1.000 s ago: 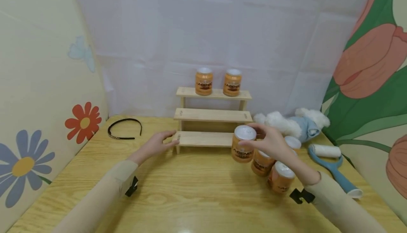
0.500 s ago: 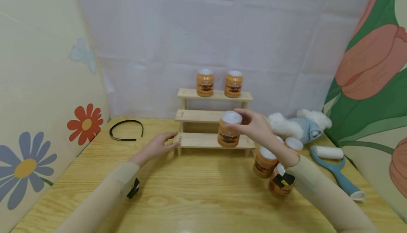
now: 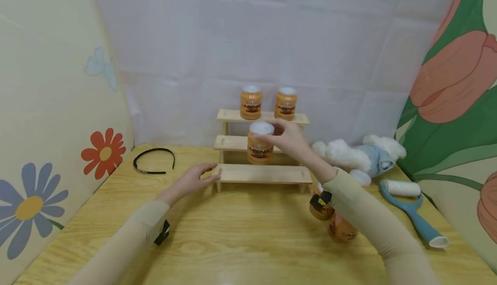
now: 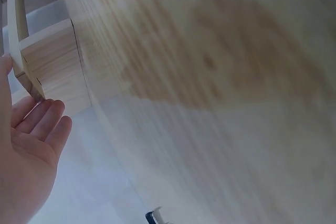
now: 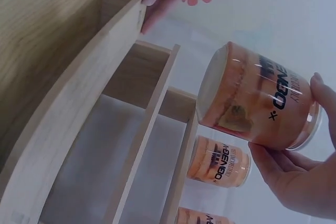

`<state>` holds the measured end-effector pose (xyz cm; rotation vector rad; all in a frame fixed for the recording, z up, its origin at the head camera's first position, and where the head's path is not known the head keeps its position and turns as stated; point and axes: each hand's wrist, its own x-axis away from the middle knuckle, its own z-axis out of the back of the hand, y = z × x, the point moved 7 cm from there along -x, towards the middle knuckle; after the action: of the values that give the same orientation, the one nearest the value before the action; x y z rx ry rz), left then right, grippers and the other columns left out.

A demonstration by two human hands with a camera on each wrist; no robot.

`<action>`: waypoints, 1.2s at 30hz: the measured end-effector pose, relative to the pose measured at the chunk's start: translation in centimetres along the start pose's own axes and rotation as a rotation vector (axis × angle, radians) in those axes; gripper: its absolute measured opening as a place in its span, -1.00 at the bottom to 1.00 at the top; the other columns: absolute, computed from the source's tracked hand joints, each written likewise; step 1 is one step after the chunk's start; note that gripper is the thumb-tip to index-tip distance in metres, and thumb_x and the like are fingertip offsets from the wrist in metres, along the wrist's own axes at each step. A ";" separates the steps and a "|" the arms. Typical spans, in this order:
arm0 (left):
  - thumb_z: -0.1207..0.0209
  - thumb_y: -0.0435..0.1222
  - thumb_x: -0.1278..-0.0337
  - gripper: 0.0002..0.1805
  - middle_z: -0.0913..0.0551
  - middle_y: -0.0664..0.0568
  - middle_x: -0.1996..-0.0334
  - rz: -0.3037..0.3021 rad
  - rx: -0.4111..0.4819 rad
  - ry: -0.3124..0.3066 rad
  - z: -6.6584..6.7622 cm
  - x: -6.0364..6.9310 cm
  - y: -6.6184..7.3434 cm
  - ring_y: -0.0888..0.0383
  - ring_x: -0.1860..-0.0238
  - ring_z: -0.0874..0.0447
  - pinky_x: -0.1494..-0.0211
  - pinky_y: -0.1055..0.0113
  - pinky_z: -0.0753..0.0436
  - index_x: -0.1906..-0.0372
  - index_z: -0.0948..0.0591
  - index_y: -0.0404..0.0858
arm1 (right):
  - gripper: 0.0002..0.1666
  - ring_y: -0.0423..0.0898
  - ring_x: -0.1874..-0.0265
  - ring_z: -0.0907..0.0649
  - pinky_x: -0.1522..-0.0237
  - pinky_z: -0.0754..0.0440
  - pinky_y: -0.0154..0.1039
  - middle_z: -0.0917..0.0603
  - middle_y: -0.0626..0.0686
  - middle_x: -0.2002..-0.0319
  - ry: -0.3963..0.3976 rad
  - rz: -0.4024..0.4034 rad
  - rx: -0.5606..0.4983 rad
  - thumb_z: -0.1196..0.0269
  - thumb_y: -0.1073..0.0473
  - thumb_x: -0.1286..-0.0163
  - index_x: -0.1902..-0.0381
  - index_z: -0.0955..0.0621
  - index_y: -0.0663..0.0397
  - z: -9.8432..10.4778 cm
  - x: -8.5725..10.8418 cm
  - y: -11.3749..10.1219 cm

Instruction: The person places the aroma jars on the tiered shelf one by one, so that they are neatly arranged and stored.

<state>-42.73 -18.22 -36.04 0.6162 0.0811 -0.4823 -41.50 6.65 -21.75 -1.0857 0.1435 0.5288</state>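
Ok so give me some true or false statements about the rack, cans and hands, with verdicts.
The right hand holds an orange can. True.

The left hand also holds a can. False: the left hand holds the end of the lowest tier of the rack.

Two other cans stand on the rack's top tier. True.

The headband lies on the rack. False: the headband lies on the table, left of the rack.

The lint roller has a blue handle. True.
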 end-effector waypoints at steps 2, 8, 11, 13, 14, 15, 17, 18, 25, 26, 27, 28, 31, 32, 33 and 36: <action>-0.08 -0.02 -0.28 -0.30 -0.35 -0.27 -0.30 0.000 -0.002 -0.003 -0.1 0.1 0.0 -0.22 -0.26 -0.37 -0.28 -0.10 -0.40 -0.34 -0.28 -0.41 | -0.39 -0.08 0.15 -0.65 0.18 -0.68 -0.23 -0.67 0.07 0.10 0.012 -0.010 -0.016 -0.40 -0.02 -0.12 -0.12 -0.55 0.05 -0.4 -0.6 0.1; -0.07 -0.02 -0.29 -0.29 -0.34 -0.27 -0.30 0.011 -0.009 -0.008 -0.2 0.2 -0.1 -0.22 -0.26 -0.37 -0.28 -0.10 -0.41 -0.35 -0.27 -0.40 | -0.46 -0.07 0.16 -0.64 0.18 -0.68 -0.22 -0.65 0.08 0.10 0.027 0.023 -0.046 -0.39 0.01 -0.14 -0.06 -0.58 0.07 -1.6 -2.4 0.4; -0.08 -0.02 -0.29 -0.30 -0.35 -0.28 -0.30 0.011 -0.009 -0.008 -0.1 0.2 0.0 -0.22 -0.26 -0.37 -0.27 -0.09 -0.42 -0.35 -0.27 -0.40 | -0.44 -0.07 0.15 -0.63 0.19 -0.67 -0.22 -0.64 0.08 0.08 0.030 0.028 -0.024 -0.39 -0.01 -0.15 -0.09 -0.57 0.05 -2.1 -3.2 0.5; -0.08 -0.02 -0.28 -0.30 -0.35 -0.28 -0.30 0.013 -0.005 -0.008 0.0 0.2 0.0 -0.22 -0.26 -0.37 -0.27 -0.09 -0.42 -0.35 -0.27 -0.40 | -0.39 -0.07 0.13 -0.62 0.18 -0.66 -0.23 -0.63 0.07 0.05 0.036 0.017 -0.008 -0.39 -0.04 -0.14 -0.12 -0.55 0.05 -2.4 -3.8 0.8; -0.08 -0.03 -0.28 -0.30 -0.35 -0.28 -0.30 0.012 -0.004 -0.005 0.0 0.2 0.0 -0.22 -0.26 -0.37 -0.27 -0.09 -0.41 -0.35 -0.27 -0.40 | -0.35 -0.07 0.11 -0.62 0.17 -0.66 -0.23 -0.62 0.08 0.03 0.042 0.009 -0.002 -0.39 -0.06 -0.13 -0.15 -0.54 0.05 -2.5 -4.0 0.9; -0.09 -0.03 -0.28 -0.30 -0.35 -0.28 -0.30 0.011 -0.004 -0.003 0.1 0.2 0.0 -0.22 -0.26 -0.38 -0.28 -0.09 -0.41 -0.35 -0.28 -0.40 | -0.31 -0.07 0.11 -0.62 0.18 -0.66 -0.24 -0.63 0.09 0.03 0.046 0.002 -0.001 -0.39 -0.06 -0.13 -0.18 -0.52 0.07 -2.5 -4.3 1.1; -0.08 -0.02 -0.28 -0.30 -0.35 -0.27 -0.30 0.011 -0.008 -0.002 0.1 0.1 0.1 -0.22 -0.26 -0.38 -0.28 -0.10 -0.41 -0.35 -0.28 -0.40 | -0.27 -0.07 0.12 -0.63 0.20 -0.67 -0.24 -0.63 0.10 0.03 0.051 -0.008 -0.012 -0.40 -0.07 -0.12 -0.21 -0.50 0.09 -2.7 -4.9 1.3; -0.08 -0.02 -0.28 -0.30 -0.36 -0.27 -0.29 0.009 -0.009 0.000 0.1 0.1 0.1 -0.22 -0.25 -0.38 -0.28 -0.09 -0.41 -0.34 -0.28 -0.40 | -0.27 -0.06 0.13 -0.63 0.22 -0.68 -0.24 -0.64 0.11 0.04 0.049 -0.011 -0.023 -0.40 -0.06 -0.12 -0.21 -0.49 0.10 -2.8 -5.1 1.5; -0.08 -0.02 -0.28 -0.30 -0.36 -0.27 -0.29 0.003 -0.012 -0.006 0.0 -0.1 0.0 -0.21 -0.25 -0.38 -0.27 -0.08 -0.42 -0.34 -0.28 -0.40 | -0.40 -0.04 0.22 -0.64 0.29 -0.68 -0.28 -0.66 0.14 0.13 0.048 0.036 -0.045 -0.40 0.00 -0.14 -0.09 -0.57 0.17 -3.9 -6.8 2.1; -0.09 -0.02 -0.28 -0.30 -0.36 -0.26 -0.29 0.001 -0.013 -0.005 0.0 -0.1 0.0 -0.21 -0.25 -0.39 -0.27 -0.08 -0.42 -0.34 -0.28 -0.40 | -0.39 -0.04 0.21 -0.64 0.28 -0.68 -0.29 -0.65 0.15 0.12 0.051 0.035 -0.048 -0.40 0.01 -0.14 -0.09 -0.56 0.18 -4.1 -6.9 2.2; -0.09 -0.03 -0.28 -0.30 -0.36 -0.26 -0.29 -0.001 -0.015 -0.004 0.0 -0.2 0.0 -0.21 -0.25 -0.39 -0.27 -0.08 -0.42 -0.34 -0.28 -0.40 | -0.39 -0.03 0.20 -0.64 0.26 -0.68 -0.29 -0.64 0.16 0.10 0.052 0.033 -0.053 -0.40 0.02 -0.14 -0.10 -0.55 0.21 -4.3 -7.0 2.3; -0.09 -0.03 -0.28 -0.30 -0.37 -0.26 -0.29 -0.002 -0.017 -0.003 0.0 -0.2 0.0 -0.21 -0.25 -0.39 -0.27 -0.07 -0.43 -0.34 -0.28 -0.40 | -0.38 -0.02 0.18 -0.64 0.25 -0.68 -0.30 -0.63 0.18 0.07 0.054 0.025 -0.058 -0.40 0.04 -0.14 -0.11 -0.54 0.23 -4.4 -7.0 2.4; -0.09 -0.03 -0.28 -0.31 -0.37 -0.26 -0.29 -0.006 -0.018 0.000 0.0 -0.1 0.0 -0.21 -0.24 -0.40 -0.27 -0.07 -0.43 -0.34 -0.29 -0.40 | -0.32 0.01 0.12 -0.63 0.20 -0.69 -0.30 -0.59 0.20 0.01 0.053 -0.015 -0.095 -0.40 0.07 -0.14 -0.17 -0.48 0.25 -4.9 -7.2 2.9; -0.09 -0.03 -0.28 -0.30 -0.37 -0.26 -0.29 -0.006 -0.014 0.002 0.0 -0.1 0.0 -0.21 -0.24 -0.40 -0.27 -0.07 -0.43 -0.34 -0.29 -0.40 | -0.30 0.01 0.09 -0.62 0.17 -0.69 -0.30 -0.58 0.20 -0.01 0.051 -0.028 -0.108 -0.40 0.08 -0.15 -0.19 -0.46 0.25 -5.0 -7.2 3.1; -0.09 -0.03 -0.28 -0.31 -0.37 -0.26 -0.29 -0.005 -0.012 0.002 0.0 -0.1 0.0 -0.21 -0.24 -0.40 -0.27 -0.07 -0.43 -0.34 -0.29 -0.40 | -0.28 0.02 0.07 -0.62 0.15 -0.68 -0.29 -0.58 0.20 -0.03 0.048 -0.034 -0.115 -0.40 0.08 -0.15 -0.21 -0.44 0.25 -5.1 -7.3 3.2; -0.09 -0.03 -0.28 -0.30 -0.36 -0.26 -0.29 -0.001 -0.007 0.006 0.0 0.0 -0.1 -0.22 -0.24 -0.40 -0.27 -0.08 -0.43 -0.35 -0.28 -0.40 | -0.24 0.02 0.00 -0.60 0.07 -0.67 -0.25 -0.56 0.19 -0.07 0.032 -0.031 -0.114 -0.38 0.05 -0.16 -0.26 -0.40 0.21 -5.5 -7.7 3.6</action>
<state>-42.82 -18.28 -36.09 0.6108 0.0884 -0.4815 -49.07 0.57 -24.38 -1.2064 0.1255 0.4960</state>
